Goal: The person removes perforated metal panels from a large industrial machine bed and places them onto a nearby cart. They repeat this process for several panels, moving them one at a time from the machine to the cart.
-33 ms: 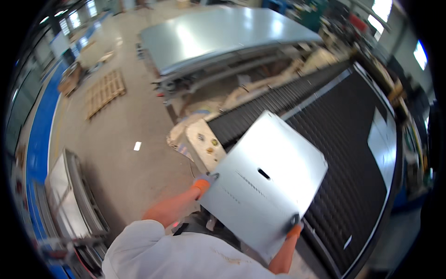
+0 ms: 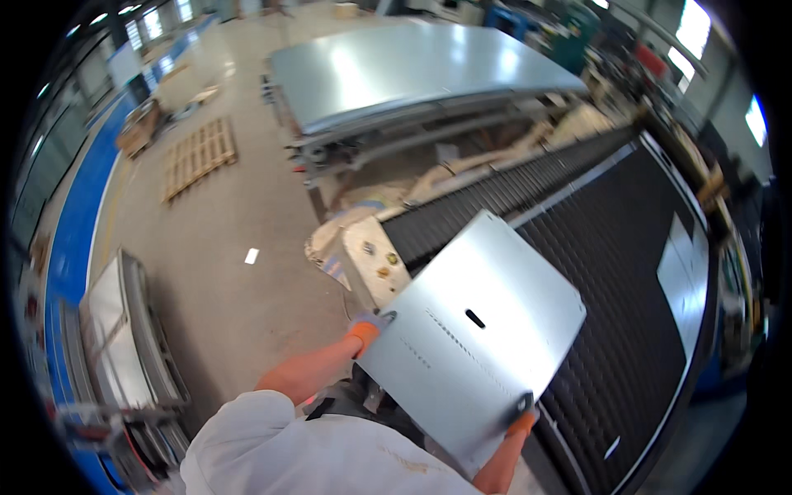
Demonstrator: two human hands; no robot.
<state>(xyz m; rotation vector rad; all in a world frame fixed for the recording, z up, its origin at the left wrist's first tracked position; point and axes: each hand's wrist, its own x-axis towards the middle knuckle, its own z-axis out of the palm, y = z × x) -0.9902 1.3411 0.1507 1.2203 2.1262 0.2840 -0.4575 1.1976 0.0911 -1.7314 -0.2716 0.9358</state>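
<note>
A square sheet metal panel (image 2: 487,289), bright and silvery, is held tilted in front of my body. It has a short dark slot near its middle and a row of small marks across it. My left hand (image 2: 375,322), in a grey glove with an orange cuff, grips its left edge. On the near right edge, my right hand (image 2: 525,411) grips too, in a matching glove. Fingers beneath the sheet are hidden. The panel's far right part covers some of a dark slatted machine bed (image 2: 610,239).
A large metal sheet (image 2: 421,70) lies on a frame table at the back. Beside my left hand is a beige control panel (image 2: 375,262) with knobs. A cut sheet piece (image 2: 683,276) lies on the slats. A wooden pallet (image 2: 198,157) and metal frames (image 2: 124,330) stand left.
The surroundings have shifted slightly to the right in view. Both hands keep their grip on the panel, which shows little movement relative to my body.
</note>
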